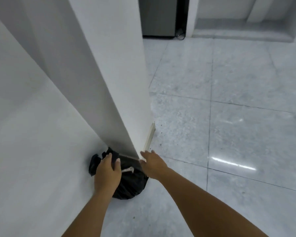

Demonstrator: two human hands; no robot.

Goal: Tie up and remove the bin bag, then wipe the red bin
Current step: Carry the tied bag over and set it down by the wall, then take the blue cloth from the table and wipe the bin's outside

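Observation:
A black bin bag [130, 183] sits on the floor against the foot of a white wall corner. My left hand [108, 170] is closed on the gathered top of the bag, with loose black plastic bunched to its left. My right hand [152, 164] hovers flat over the bag's right side, fingers spread and pointing towards the wall corner, holding nothing. A pale strip shows on the bag between my hands. No red bin is in view.
The white wall corner [126, 100] juts out right above the bag, with a skirting strip [149, 136] at its base. Glossy grey floor tiles [229, 134] stretch to the right. A dark grey appliance [158, 16] with a cable stands at the back.

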